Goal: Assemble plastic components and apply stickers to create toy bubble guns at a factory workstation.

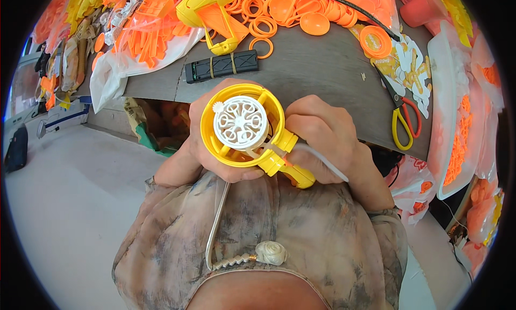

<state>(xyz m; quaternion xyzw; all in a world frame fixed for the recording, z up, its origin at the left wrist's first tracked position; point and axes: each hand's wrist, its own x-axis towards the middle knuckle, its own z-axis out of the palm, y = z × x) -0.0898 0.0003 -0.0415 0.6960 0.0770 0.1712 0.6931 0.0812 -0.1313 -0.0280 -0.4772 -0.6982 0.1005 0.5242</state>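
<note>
A yellow bubble gun (207, 128) is held up in front of my chest, its round open end facing up. Inside that end sits a white wheel (240, 123) with looped cut-outs, and a small white gear (217, 107) stands at its edge. My left hand (198, 149) is wrapped round the yellow barrel from the left. On the right, my right hand (328, 130) is closed against the gun's side by its narrow yellow arm; its fingertips are partly hidden. A pale translucent strip or tube (324, 162) runs from the gun across the right hand.
Beyond my hands lie a black box (221, 66) with rubber bands, orange rings (263, 27) and another yellow gun shell (201, 9). Scissors (402, 114) with red and yellow handles rest at right, beside white parts (416, 68). A translucent bin (449, 170) stands at the table's right edge.
</note>
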